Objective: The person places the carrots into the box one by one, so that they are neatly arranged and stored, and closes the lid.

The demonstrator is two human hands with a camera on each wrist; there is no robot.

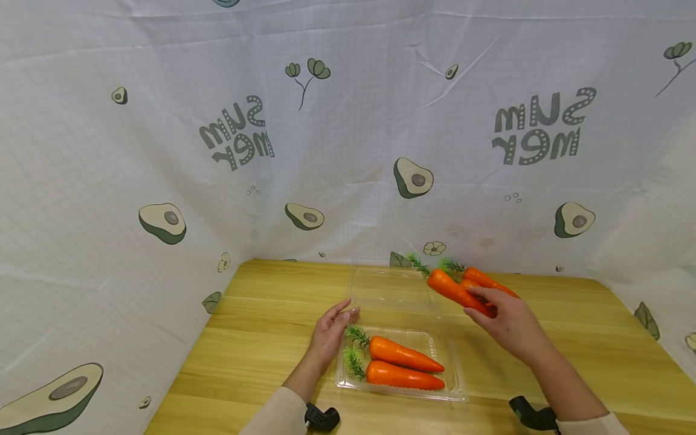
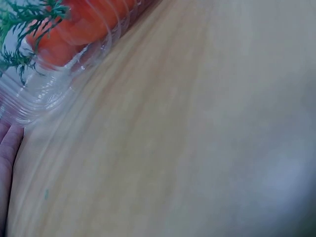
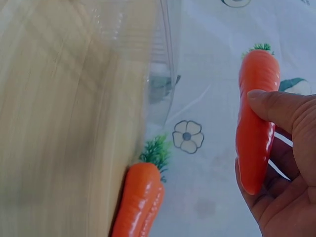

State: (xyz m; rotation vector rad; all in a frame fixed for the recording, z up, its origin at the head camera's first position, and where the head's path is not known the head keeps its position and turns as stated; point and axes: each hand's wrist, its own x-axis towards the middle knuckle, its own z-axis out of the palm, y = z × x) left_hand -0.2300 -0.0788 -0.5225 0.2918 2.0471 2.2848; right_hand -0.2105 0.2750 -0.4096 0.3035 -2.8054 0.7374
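Carrot (image 1: pixel 451 290) at one o'clock of the box (image 1: pixel 424 395), pinched by your right hand (image 1: pixel 510 320) — likely a transfer step; your left hand (image 1: pixel 328 333), loosely extended, sits at ten. Next probably calls for steady lowering boxward.

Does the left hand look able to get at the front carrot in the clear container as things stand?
Probably yes: the left hand is at the left edge of the clear container, the lid lies folded back, and nothing seems to cover the front carrot from above.

A wood-grain table (image 1: pixel 261 338) carries an open clear container (image 1: pixel 402 394) and loose carrots (image 1: pixel 491 281).
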